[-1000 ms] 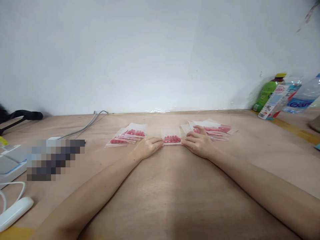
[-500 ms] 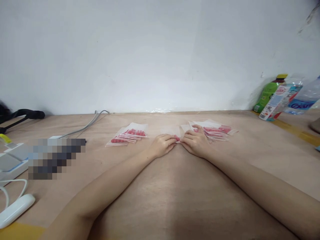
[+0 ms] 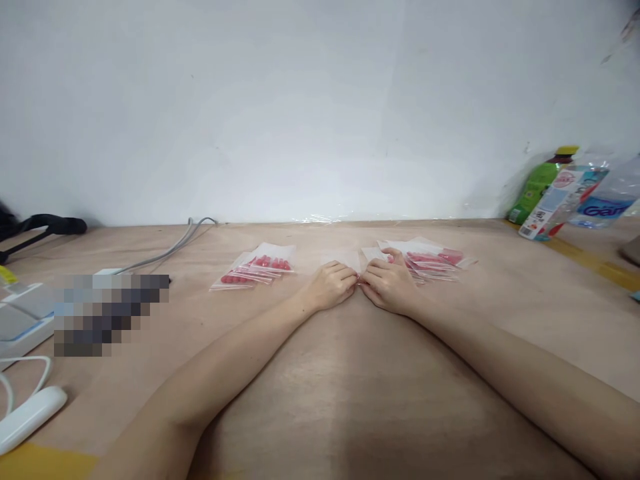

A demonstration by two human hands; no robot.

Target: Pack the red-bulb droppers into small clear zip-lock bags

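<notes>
A small clear plastic bag with something red in it lies at the centre of the wooden table. My left hand pinches its near edge, fingers pressed together. Close beside it, my right hand grips the same edge, with its index finger raised and bent. Between the fingertips only a bit of red shows. Several bags with red pieces overlap to the left of my hands. More bags of red pieces are fanned out just beyond and to the right of my right hand.
Bottles, one green and one clear with a blue label, stand at the back right against the wall. At left are a power strip, a grey cable, a blurred-out item and a white device.
My left hand has moved slightly right along the bag's edge, its fingers now more curled and covering most of the red pieces. My right hand stays nearly in place.
</notes>
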